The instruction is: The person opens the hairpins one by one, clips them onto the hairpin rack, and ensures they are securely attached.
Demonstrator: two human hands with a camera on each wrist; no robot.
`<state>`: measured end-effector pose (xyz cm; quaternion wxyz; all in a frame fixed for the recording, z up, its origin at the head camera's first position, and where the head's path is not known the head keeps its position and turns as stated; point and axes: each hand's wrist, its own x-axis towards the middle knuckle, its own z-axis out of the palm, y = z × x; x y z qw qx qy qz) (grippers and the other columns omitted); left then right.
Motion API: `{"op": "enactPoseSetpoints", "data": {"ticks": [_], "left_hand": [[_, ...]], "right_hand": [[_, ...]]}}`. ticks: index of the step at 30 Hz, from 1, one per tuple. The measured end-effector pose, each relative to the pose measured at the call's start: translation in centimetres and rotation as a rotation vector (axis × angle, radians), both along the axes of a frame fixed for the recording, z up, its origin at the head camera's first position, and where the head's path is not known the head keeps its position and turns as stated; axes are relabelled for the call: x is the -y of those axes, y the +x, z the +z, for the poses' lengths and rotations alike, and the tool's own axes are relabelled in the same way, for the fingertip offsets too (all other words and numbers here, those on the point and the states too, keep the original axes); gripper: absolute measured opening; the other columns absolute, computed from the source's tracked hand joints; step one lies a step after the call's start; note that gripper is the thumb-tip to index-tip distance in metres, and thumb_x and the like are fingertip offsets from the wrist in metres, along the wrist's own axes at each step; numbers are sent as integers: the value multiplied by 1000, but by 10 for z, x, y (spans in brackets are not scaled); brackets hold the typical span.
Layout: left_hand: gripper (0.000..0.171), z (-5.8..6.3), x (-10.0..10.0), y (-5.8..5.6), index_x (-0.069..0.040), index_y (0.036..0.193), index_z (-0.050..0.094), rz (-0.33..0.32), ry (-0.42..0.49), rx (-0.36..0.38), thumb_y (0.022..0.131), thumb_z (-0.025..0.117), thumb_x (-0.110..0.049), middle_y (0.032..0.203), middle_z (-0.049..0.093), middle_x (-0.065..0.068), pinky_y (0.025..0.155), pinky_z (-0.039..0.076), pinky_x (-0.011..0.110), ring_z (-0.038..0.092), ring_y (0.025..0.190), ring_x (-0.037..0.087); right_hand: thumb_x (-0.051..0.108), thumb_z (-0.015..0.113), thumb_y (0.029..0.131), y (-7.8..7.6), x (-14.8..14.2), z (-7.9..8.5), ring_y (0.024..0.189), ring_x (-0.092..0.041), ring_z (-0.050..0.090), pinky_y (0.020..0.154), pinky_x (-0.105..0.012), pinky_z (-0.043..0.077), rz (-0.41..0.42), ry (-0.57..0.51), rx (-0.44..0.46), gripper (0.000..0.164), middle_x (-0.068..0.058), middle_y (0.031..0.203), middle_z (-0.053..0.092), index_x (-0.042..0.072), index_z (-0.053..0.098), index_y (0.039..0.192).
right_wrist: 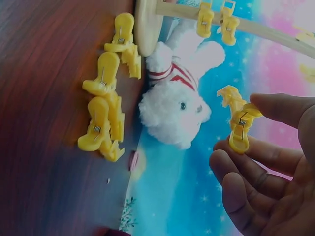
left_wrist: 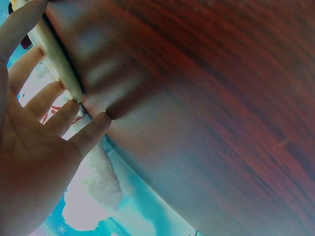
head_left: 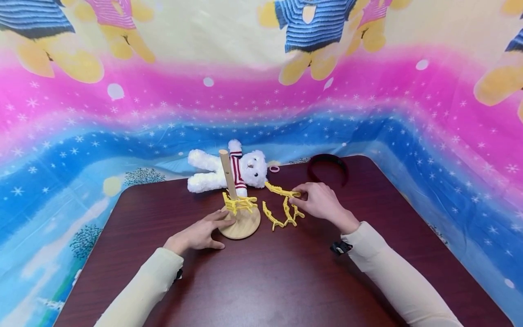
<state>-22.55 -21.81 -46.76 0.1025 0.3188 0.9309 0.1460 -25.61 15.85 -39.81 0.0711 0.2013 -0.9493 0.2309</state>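
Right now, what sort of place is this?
Probably a staged tabletop setup, perhaps for recording: a dark wood-look table, a printed fabric backdrop around its back and sides, and a white plush bear lying near the far edge.

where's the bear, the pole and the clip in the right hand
Bear [head_left: 239, 171]: head view, on its torso
Pole [head_left: 229, 180]: head view, midway up its shaft
Held clip [right_wrist: 240, 123]: right wrist view, by its spring

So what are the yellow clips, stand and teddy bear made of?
The yellow clips look like smooth plastic, evenly coloured, with coiled springs, probably metal. The stand seems smooth wood, judging by its pale tan tone. The teddy bear looks plush: fluffy white pile.
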Motion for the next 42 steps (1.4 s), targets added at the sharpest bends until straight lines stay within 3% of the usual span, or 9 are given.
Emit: {"op": "enactPoseSetpoints", "data": {"ticks": [14, 22, 42], "left_hand": [[79, -1, 2, 0, -22, 151, 47, 7, -2, 20, 81, 83, -31, 164, 28, 15, 116, 34, 55, 21, 153, 38], [80, -1, 2, 2, -21, 151, 46, -15, 11, 15, 81, 83, -32, 164, 28, 14, 116, 34, 56, 20, 153, 39], [81, 0, 1, 4, -21, 151, 46, -7, 8, 25, 80, 83, -33, 165, 27, 13, 116, 34, 55, 19, 154, 38]], "right_hand": [[41, 74, 89, 3, 14, 2, 68, -9, 55, 62, -27, 46, 69, -2, -57, 31, 4, 85, 71, 17, 78, 108], [39, 75, 88, 5, 24, 3, 71, -11, 57, 65, -29, 48, 75, -6, -33, 33, -3, 96, 75, 16, 77, 111], [35, 76, 89, 10, 41, 11, 71, -10, 60, 65, -27, 49, 148, 12, -52, 30, -2, 89, 73, 12, 77, 108]]}}
